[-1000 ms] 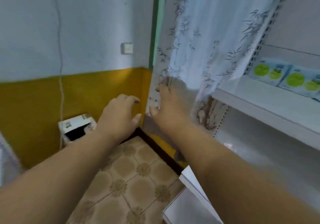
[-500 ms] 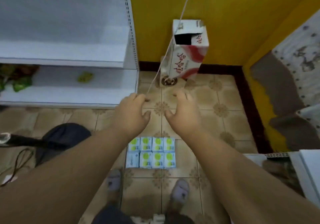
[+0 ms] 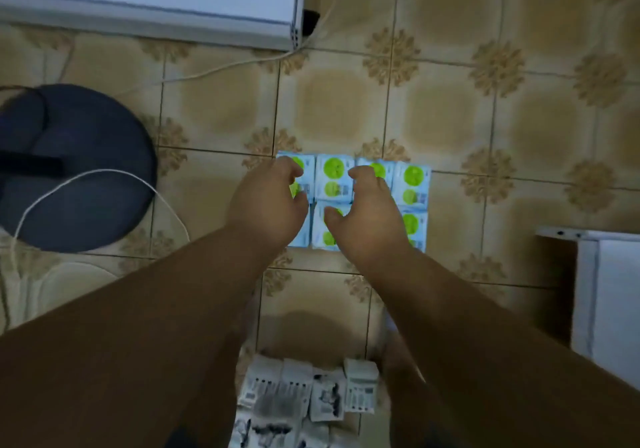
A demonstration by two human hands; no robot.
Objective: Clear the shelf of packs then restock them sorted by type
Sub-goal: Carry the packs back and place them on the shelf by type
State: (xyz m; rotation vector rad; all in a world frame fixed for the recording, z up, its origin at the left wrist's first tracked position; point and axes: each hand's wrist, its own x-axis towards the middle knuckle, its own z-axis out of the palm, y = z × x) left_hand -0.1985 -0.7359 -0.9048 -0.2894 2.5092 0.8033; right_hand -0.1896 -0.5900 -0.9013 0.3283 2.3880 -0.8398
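Lying on floor tiles [image 3: 450, 108], green-dotted packs [image 3: 334, 177] sit beneath both hands [image 3: 322, 202].

Floor: beige patterned tiles [image 3: 446, 101] with brown floral corner motifs, dimly lit. Upper left of frame: white shelving base [image 3: 156, 1]. Left edge: dark round cushion-like object [image 3: 76, 167], a white cord [image 3: 104, 174] looping over it. Right edge, lower: white cabinet or shelf unit [image 3: 609, 295], partly cropped.

Hands [image 3: 320, 205] now lower, over green-dot packs [image 3: 334, 179]
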